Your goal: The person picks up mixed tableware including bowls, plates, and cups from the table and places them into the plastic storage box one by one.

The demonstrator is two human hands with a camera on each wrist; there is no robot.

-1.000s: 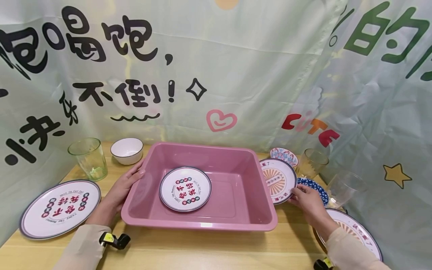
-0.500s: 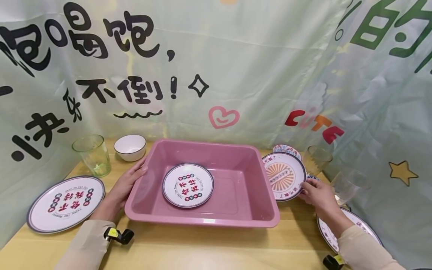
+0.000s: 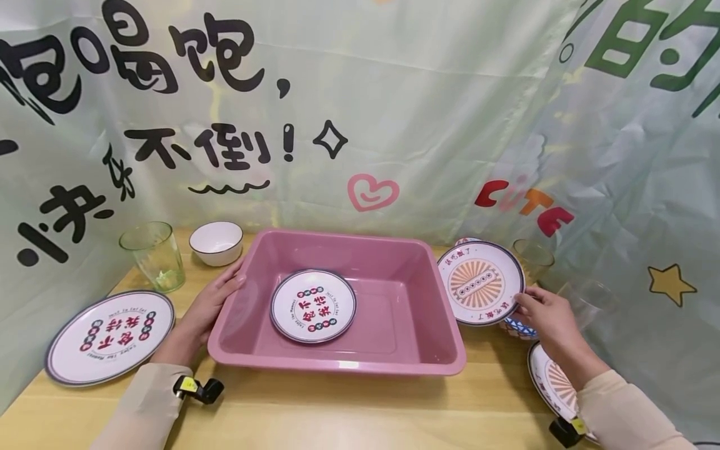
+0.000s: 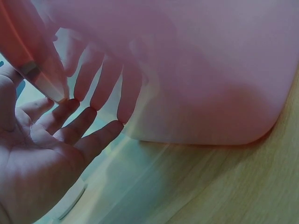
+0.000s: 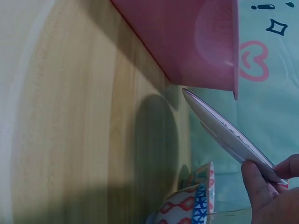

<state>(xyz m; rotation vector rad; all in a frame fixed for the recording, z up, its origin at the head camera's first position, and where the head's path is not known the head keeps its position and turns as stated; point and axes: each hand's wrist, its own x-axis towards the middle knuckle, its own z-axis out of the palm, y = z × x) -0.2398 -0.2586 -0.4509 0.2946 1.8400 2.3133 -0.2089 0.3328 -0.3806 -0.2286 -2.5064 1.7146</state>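
My right hand (image 3: 550,315) pinches the edge of a small white plate (image 3: 480,284) with an orange sunburst print. In the right wrist view this plate (image 5: 229,133) is tilted and held above the table, thumb on one face and fingers on the other. Its left edge overlaps the right rim of a pink plastic basin (image 3: 388,369) in the head view. Inside the basin lies a small round plate (image 3: 313,306) with red lettering. My left hand (image 3: 210,303) is at the basin's left side, its spread fingertips (image 4: 114,128) touching the outer wall.
A large plate (image 3: 109,337), a green glass (image 3: 152,256) and a white bowl (image 3: 216,244) stand on the left. On the right are a blue-patterned bowl (image 3: 520,328), an amber glass (image 3: 531,259), a clear glass (image 3: 585,303) and another plate (image 3: 554,381). A printed cloth hangs behind.
My right hand has lifted the small sunburst plate up and to the right, off the patterned bowls. My left hand keeps its place at the basin.
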